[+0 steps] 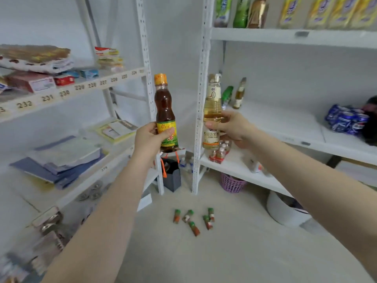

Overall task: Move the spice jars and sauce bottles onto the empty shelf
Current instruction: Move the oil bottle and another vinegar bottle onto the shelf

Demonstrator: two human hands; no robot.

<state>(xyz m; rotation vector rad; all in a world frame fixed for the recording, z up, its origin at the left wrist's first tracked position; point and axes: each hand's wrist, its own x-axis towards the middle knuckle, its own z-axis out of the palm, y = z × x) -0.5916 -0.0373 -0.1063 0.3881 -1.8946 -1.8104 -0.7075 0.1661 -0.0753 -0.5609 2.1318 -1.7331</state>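
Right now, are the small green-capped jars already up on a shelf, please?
No, the green-capped jars lie scattered on the floor between the shelving units.

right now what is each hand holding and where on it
Left hand grips the dark brown orange-capped sauce bottle at its label; right hand grips the pale yellow clear bottle mid-body.

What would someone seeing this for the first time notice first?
Two bottles held upright at the centre: the left hand grips a dark sauce bottle with an orange cap, and the right hand grips a pale yellow bottle beside the white shelf post. Below them, small green-capped jars lie scattered on the floor, and two more bottles stand at the back of the mostly bare right-hand shelf.
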